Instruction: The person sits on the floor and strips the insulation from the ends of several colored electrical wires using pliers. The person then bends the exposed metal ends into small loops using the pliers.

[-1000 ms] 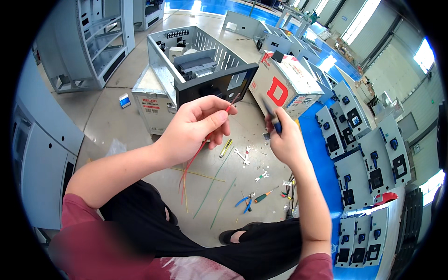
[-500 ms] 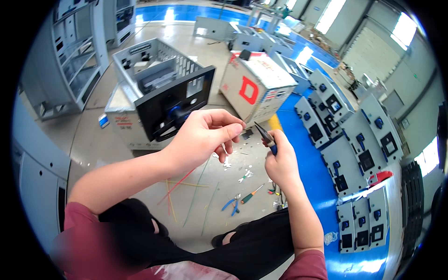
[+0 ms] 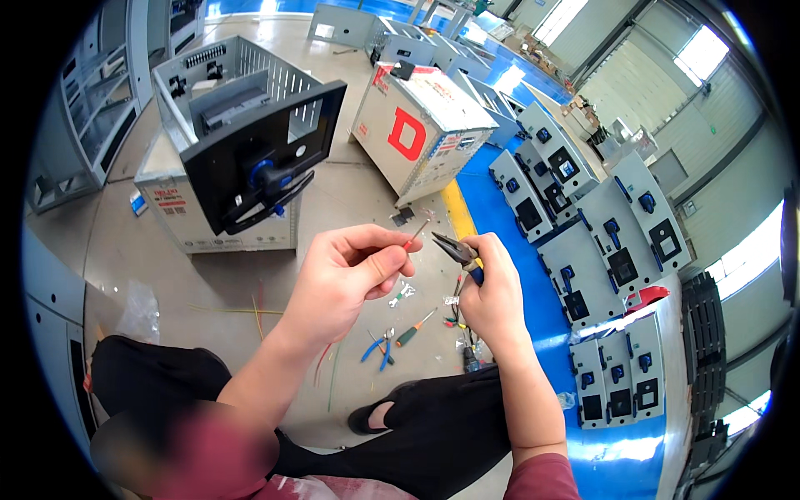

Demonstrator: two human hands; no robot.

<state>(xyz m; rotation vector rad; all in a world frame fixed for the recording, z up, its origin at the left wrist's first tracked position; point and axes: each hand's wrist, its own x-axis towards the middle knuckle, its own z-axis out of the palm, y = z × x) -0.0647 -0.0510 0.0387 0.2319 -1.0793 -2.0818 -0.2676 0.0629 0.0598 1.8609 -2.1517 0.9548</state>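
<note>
The wire (image 3: 408, 244) could be lost from the left grip (image 3: 343, 279) if it is pulled by the pliers (image 3: 456, 249), since only a short stretch near its end is pinched. What looks like a bared tip could be bent or nicked if it is met at a slant by the jaws or squeezed too hard. A fingertip could also be caught, as the pinch is set so close to the end that little room is left for the jaws. If the pliers are misjudged in depth, the tip could be missed altogether.

The wire is held in the left grip, closed between thumb and forefinger, with its tip pointed up and to the right, past the fingers. Below the left wrist a red length is seen, apparently part of the same wire. The right grip (image 3: 490, 292) is wrapped about the handles of the pliers, whose jaws are turned toward the left and seem slightly parted. The tip is placed just beside the plier nose, and a gap is seen between them; how far apart they are set in depth cannot be told. Both are held above the floor (image 3: 275, 333), where cutters (image 3: 387, 339) and a screwdriver (image 3: 408, 335) are laid
</note>
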